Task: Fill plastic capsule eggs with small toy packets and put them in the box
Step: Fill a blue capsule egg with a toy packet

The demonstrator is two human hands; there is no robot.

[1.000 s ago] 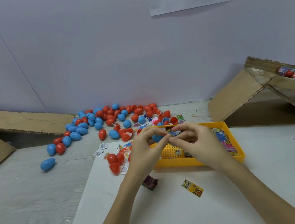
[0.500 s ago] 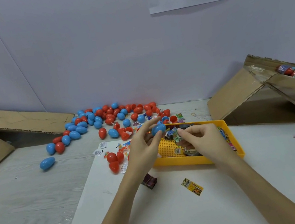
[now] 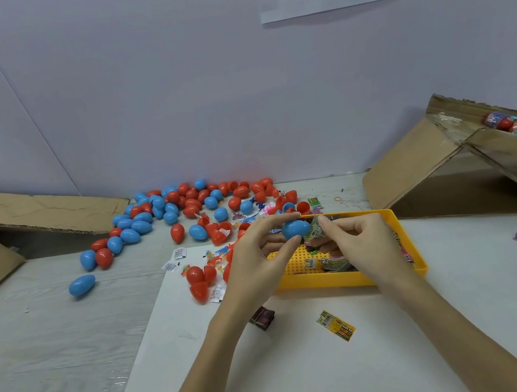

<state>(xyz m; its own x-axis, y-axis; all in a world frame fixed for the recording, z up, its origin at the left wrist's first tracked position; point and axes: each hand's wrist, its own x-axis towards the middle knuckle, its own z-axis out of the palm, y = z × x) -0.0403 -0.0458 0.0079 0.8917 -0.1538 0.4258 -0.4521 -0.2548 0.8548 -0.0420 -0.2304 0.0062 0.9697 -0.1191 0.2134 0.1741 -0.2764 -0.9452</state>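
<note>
Blue egg in my left hand, a packet in my right, both over the yellow tray.

My left hand [image 3: 255,262] grips a blue capsule egg [image 3: 294,228] between thumb and curled fingers; my right hand [image 3: 364,246] pinches a small toy packet [image 3: 315,229] against the egg's open end. Under them the yellow tray [image 3: 351,278] holds more packets. Red and blue eggs [image 3: 190,208] lie heaped behind, one stray blue egg [image 3: 81,285] well to the left. The cardboard box [image 3: 499,160] with filled eggs stands far right; a loose yellow packet [image 3: 336,325] lies near my wrists.
</note>
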